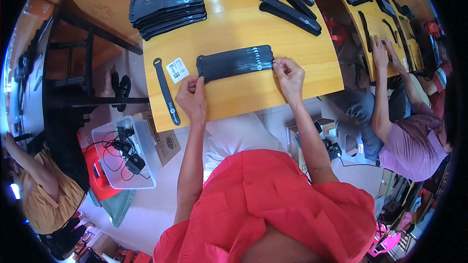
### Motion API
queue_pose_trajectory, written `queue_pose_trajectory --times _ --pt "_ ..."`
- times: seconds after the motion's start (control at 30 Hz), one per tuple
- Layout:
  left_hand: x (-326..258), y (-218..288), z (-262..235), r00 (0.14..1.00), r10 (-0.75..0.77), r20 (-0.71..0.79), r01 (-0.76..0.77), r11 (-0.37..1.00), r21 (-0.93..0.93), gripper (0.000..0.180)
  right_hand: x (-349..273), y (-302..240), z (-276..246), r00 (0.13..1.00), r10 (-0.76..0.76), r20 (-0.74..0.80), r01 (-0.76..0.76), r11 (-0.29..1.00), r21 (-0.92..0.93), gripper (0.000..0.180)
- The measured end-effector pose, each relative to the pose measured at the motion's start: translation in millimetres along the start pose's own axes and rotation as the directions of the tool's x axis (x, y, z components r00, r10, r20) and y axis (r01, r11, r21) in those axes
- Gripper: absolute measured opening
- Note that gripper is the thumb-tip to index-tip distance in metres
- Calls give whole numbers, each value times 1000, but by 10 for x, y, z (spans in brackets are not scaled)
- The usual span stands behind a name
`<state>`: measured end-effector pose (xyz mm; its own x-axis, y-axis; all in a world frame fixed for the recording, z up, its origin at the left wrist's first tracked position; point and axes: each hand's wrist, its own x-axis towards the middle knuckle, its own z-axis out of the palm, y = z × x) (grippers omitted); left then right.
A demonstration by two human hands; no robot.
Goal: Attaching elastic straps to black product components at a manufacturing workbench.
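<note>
A fanned stack of flat black straps, each with an eyelet at one end, lies across the wooden table in front of me. My left hand pinches the stack's left end near its lower corner. At the opposite end, my right hand grips the edge between thumb and fingers. A single black strap rests by itself left of my left hand, angled along the table. Between it and the stack lies a small white printed label.
A taller pile of black straps sits at the table's far left; loose bundles of straps lie far right. A clear plastic bin with cables stands on the floor at left. A co-worker's hands work at the neighbouring table.
</note>
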<state>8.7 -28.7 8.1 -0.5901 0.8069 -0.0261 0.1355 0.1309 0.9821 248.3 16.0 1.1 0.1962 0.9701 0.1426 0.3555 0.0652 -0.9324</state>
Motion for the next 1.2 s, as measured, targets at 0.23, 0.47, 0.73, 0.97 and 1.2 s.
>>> queue_pose_trajectory --times 0.23,0.47,0.73,0.97,1.2 --pt "-5 62 39 1000 8 -6 -8 999 51 7 10 44 3 999 -13 -32 13 1000 24 6" --pt "8 4 14 1000 20 -5 -20 997 70 8 5 -2 13 999 -22 -28 21 1000 -5 6" --pt "1 26 19 1000 11 -2 -11 996 90 9 5 11 7 999 -2 -34 2 1000 -11 6" --pt "2 12 23 1000 8 4 -9 998 68 8 5 79 31 996 79 -34 -75 991 110 7" --pt "7 6 27 1000 8 4 -8 996 91 8 11 79 27 996 82 -37 -78 991 109 6"
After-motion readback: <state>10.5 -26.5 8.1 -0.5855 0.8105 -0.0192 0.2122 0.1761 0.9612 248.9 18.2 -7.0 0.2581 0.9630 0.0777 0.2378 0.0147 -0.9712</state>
